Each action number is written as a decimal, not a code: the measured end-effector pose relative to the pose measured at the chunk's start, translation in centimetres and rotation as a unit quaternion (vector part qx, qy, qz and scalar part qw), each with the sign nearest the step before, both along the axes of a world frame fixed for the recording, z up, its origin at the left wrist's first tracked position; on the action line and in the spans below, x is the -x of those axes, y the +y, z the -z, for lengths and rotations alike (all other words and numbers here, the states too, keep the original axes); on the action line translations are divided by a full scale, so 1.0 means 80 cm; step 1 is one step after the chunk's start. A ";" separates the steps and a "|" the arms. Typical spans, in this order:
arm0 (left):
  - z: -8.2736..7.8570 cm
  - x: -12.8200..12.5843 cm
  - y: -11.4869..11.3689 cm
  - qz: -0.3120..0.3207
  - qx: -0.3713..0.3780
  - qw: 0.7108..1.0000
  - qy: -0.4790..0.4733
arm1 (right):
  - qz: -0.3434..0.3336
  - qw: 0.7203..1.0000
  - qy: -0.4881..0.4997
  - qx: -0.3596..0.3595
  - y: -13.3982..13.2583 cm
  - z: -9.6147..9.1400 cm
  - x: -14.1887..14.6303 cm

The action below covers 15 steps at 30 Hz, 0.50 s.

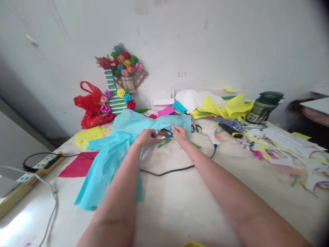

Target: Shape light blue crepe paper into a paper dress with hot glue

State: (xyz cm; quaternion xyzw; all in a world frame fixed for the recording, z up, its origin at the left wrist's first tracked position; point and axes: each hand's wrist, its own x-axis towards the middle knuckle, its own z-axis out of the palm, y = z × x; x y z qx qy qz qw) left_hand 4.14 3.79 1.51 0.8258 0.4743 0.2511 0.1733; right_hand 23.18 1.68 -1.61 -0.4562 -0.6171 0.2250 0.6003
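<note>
Both my arms reach forward over the table. My left hand (147, 137) is closed, pinching the edge of a large sheet of light blue tissue paper (110, 161) that drapes over the table toward me. My right hand (180, 133) is also closed, pinching the same blue paper's edge a little to the right. Between the two hands lies a small bundle of coloured scraps and green strips (166, 135), partly hidden by my fingers.
A white glue gun (211, 134) with a black cord (167, 171) lies right of my hands, scissors (195, 127) beside it. Paper flower craft (120, 79) leans on the wall. Red plastic bag (89, 106), yellow tissue (226, 107), green jar (264, 106), power strip (43, 163), scattered paper scraps (282, 147).
</note>
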 end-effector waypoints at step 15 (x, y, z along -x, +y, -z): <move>0.013 -0.012 0.001 0.006 -0.075 0.996 -0.045 | 0.095 0.966 -0.236 -0.044 0.021 0.004 0.006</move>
